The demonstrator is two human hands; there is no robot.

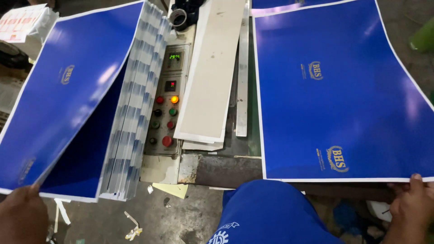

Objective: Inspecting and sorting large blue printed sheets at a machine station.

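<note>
Left hand (20, 214), bottom left of view: its grip is closed on the near corner of the top sheet (68, 90), a glossy blue sheet with a white border, which is lifted and bowed upward off the stack (131, 117) beneath it. The stack lies to the left of the control panel; its fanned edges show blue and white stripes along the right side, and its near end overhangs the floor (153, 217). Right hand (411, 203), bottom right: fingers lie over the near edge of a second blue sheet (334, 90), thumb on top; the grip appears closed on that edge, though the underside is hidden. This sheet lies flat to the right of the panel, a gold emblem printed at its middle and another near the front corner. Between the two sheets sits the control panel (166, 104), with two small lit displays, one amber lamp lit, and red and green buttons below. Just right of the panel lie pale grey boards (210, 77), stacked and angled, beside a metal bar (242, 72). A tape roll (178, 18) rests above the panel. The person's blue garment (266, 212) fills the lower centre. Paper scraps (133, 228) lie on the floor.
</note>
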